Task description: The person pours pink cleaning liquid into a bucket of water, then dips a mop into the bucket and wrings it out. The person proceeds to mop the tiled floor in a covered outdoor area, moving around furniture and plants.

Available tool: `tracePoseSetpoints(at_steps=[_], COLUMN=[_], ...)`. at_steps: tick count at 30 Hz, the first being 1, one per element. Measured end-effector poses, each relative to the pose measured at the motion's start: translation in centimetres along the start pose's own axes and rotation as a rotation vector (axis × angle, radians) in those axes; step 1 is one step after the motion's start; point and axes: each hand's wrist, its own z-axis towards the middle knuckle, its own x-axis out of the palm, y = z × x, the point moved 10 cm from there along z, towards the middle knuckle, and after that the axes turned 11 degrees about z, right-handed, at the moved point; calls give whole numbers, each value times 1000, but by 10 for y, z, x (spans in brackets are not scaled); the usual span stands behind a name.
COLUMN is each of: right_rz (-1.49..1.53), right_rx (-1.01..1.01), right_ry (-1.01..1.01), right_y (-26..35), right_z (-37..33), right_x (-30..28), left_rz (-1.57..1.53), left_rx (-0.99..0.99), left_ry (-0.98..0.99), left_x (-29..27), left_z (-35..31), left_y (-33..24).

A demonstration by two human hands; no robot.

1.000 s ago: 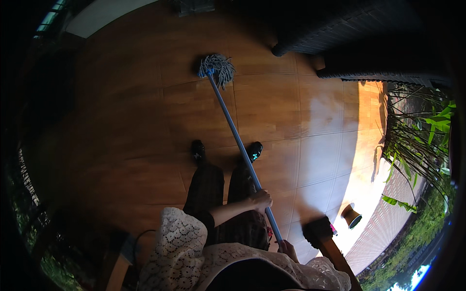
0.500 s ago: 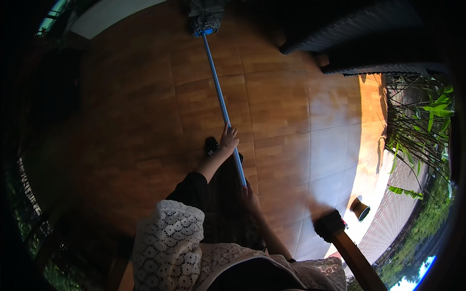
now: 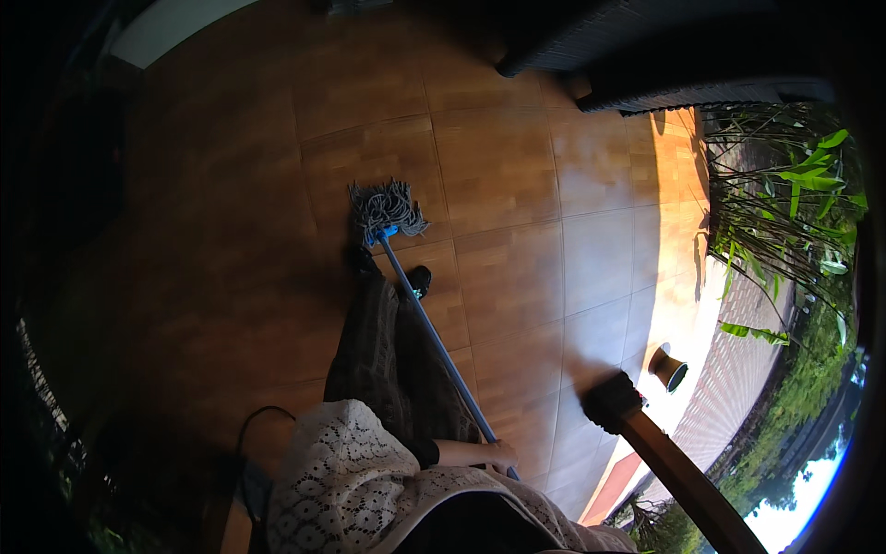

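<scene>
A string mop (image 3: pixel 386 205) with grey strands and a blue connector lies on the brown tiled floor, just ahead of my shoes. Its blue-grey handle (image 3: pixel 434 337) slants back toward my right side. My left hand (image 3: pixel 502 454) is closed around the handle's upper part, close to my body, with the forearm crossing my waist. My right hand does not show; the lace top (image 3: pixel 346 452) and the lower edge hide that side. One dark shoe (image 3: pixel 420 280) stands right beside the handle.
A dark woven chair (image 3: pixel 711 102) stands at the far right. A wooden post or armrest with a dark end (image 3: pixel 614 403) juts in at the lower right, near a small pot (image 3: pixel 666 369). Green plants (image 3: pixel 784 203) border the sunlit floor edge. A pale slab (image 3: pixel 175 28) sits far left.
The mop head has come from the far end of the floor back to my feet. My left hand has drawn the handle toward my right hip, and my right hand has gone out of sight.
</scene>
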Motion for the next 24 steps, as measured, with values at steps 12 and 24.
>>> tracePoseSetpoints(at_steps=[12, 24], right_rz=[251, -108], right_rx=[-561, -1063], right_ry=[122, -53], right_y=[350, 732], right_z=[146, 70], right_x=[60, 219], left_rz=[564, 698], left_rx=[-700, -1466], left_ry=[-749, -805], left_x=[-139, -217], left_z=[-224, -565], left_y=[266, 373])
